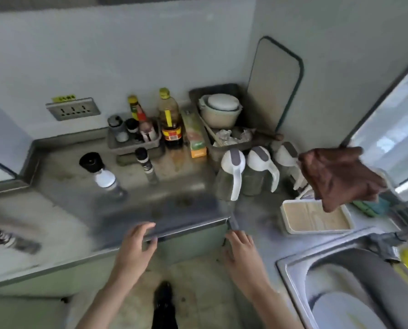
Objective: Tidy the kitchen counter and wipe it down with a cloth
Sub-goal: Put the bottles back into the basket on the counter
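The steel counter (117,205) runs into a corner and looks smeared. A brown cloth (340,174) hangs at the right, above a white tray (317,218). My left hand (136,248) hovers at the counter's front edge with fingers relaxed and holds nothing. My right hand (241,252) is beside it near the counter's corner, fingers loosely spread, also holding nothing. Two loose bottles stand on the counter: a black-capped one (103,176) and a thinner shaker (146,166).
A small tray of condiments (134,138), an oil bottle (168,115) and a box (194,136) line the wall. A dish bin with bowls (222,119) fills the corner. Three white-lidded jugs (231,176) stand in front. A sink (355,288) is at the right.
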Action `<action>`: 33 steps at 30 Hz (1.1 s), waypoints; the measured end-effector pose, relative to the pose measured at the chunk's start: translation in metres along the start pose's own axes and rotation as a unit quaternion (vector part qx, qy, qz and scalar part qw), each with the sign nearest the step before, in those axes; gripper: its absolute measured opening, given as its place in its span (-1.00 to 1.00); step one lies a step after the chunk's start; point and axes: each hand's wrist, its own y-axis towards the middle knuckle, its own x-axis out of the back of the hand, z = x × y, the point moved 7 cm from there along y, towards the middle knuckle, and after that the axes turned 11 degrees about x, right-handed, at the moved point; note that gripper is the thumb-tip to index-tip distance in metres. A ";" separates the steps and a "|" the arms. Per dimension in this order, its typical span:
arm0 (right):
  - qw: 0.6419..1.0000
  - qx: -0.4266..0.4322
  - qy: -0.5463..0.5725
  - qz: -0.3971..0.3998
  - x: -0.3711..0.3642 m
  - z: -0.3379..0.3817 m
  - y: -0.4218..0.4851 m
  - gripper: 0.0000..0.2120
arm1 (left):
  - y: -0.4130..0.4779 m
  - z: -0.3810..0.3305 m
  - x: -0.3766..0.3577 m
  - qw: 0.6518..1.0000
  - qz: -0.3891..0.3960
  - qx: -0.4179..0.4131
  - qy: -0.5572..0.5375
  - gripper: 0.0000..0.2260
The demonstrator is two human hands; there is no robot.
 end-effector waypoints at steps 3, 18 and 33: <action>0.999 0.049 0.010 0.008 -0.021 0.036 0.060 -0.58 | 0.042 0.040 0.045 0.998 -0.040 0.051 -0.026 -0.71; 0.996 -0.008 0.085 0.031 -0.108 0.140 0.301 -0.47 | 0.207 0.118 0.133 0.994 -0.077 0.059 -0.045 -0.36; 0.990 -0.039 0.129 0.052 -0.139 0.112 0.352 -0.52 | 0.269 0.133 0.113 0.975 -0.050 0.212 -0.050 -0.24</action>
